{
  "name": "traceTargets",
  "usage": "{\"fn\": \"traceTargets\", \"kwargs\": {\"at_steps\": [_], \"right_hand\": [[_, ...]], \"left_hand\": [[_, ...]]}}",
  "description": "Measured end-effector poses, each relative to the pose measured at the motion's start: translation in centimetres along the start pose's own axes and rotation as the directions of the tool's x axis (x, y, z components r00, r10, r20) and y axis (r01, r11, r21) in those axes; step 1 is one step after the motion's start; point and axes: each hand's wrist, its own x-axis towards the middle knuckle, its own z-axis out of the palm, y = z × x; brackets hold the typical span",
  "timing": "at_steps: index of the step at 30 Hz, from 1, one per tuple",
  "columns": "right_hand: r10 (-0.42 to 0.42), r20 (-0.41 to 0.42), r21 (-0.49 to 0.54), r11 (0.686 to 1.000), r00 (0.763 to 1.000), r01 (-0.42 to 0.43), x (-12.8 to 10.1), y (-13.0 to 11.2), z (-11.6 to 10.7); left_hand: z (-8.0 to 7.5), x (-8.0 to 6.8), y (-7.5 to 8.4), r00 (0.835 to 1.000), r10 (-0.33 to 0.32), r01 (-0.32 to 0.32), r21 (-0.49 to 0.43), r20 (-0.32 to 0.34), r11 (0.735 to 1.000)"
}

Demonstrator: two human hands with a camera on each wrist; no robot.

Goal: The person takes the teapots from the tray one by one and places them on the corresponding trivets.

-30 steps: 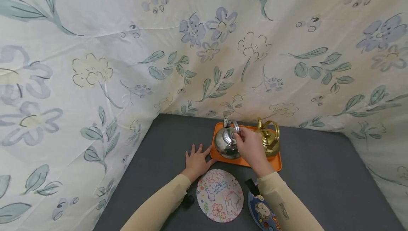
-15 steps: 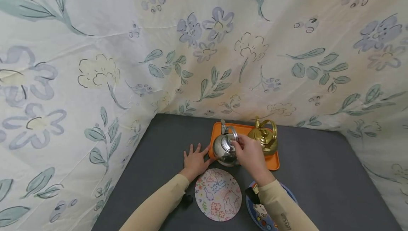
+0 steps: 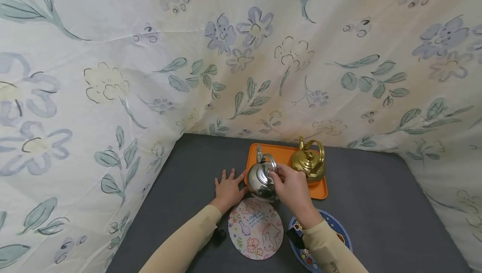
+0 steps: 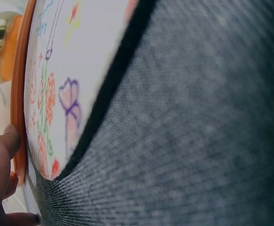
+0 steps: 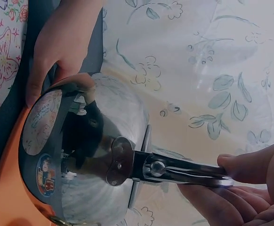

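Note:
My right hand grips the looped handle of a silver kettle, thumb on one side and curled fingers on the other. The kettle overlaps the near left edge of an orange tray; how far its base is off the tray is hard to tell. My left hand lies with fingers spread, its thumb and forefinger at the tray's left corner. A gold kettle stands on the tray's right part. Just in front lies a round white mat with pink rabbit and flower drawings.
A round blue mat with cartoon prints lies partly under my right forearm. Dark grey cloth covers the table. Floral fabric hangs close behind and at the sides.
My right hand has drawn the silver kettle toward me and slightly left, from well inside the tray to its near edge. More blue mat shows. My left hand stays at the tray corner.

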Motion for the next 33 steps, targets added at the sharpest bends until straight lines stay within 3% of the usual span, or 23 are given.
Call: {"fn": "traceTargets", "kwargs": {"at_steps": [12,33], "right_hand": [[-0.003,0.015,0.008,1.000,1.000,0.003,-1.3,-0.8,0.4],[0.005,0.030,0.041,0.999,1.000,-0.006,-3.6,-1.4,0.2]], "left_hand": [[-0.6,-0.1,-0.6,1.000,-0.020,0.019,0.027,0.005,0.999],[-0.2,-0.1,0.1,1.000,-0.004,0.003,0.046,0.022,0.999]]}}
